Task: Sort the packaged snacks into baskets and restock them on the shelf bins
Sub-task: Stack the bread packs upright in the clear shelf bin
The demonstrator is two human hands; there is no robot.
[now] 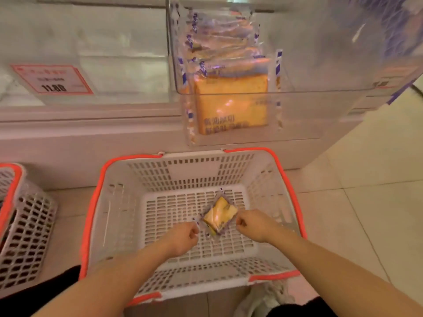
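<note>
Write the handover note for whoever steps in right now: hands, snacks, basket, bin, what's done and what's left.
Left hand: pinches the left edge of the snack pack.
Right hand: pinches its right edge.
The pack is the only one in the basket, over its floor; whether it is lifted is unclear.
Shelf bin above already holds a row of the same packs.
Second basket stands at far left, contents hidden.
Done: this basket is nearly emptied.
Left: put this last pack in the bin.
</note>
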